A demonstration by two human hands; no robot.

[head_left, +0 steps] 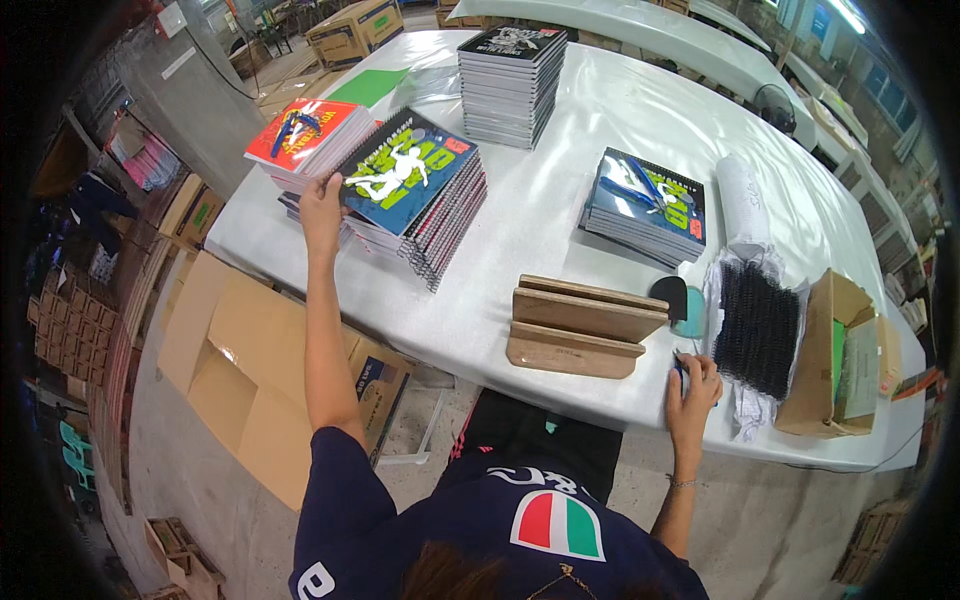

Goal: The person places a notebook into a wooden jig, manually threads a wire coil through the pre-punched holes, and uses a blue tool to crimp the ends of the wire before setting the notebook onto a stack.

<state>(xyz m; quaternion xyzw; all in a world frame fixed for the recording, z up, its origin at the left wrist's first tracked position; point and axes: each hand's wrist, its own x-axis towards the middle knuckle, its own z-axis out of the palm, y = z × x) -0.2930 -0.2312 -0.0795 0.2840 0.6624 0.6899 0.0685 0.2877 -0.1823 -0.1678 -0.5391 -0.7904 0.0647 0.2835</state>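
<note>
My left hand reaches far out to the left and grips the near corner of the top spiral notebook, a blue one with a white figure on its cover, on a leaning stack. My right hand rests at the table's front edge and holds a small blue object, mostly hidden by the fingers. It lies just right of a stepped wooden stand and beside a bundle of black spiral coils on white paper.
A red-covered notebook stack sits left of my left hand. A tall dark stack stands at the back, a low blue stack at centre right. An open carton is at the right end, flattened cardboard on the floor.
</note>
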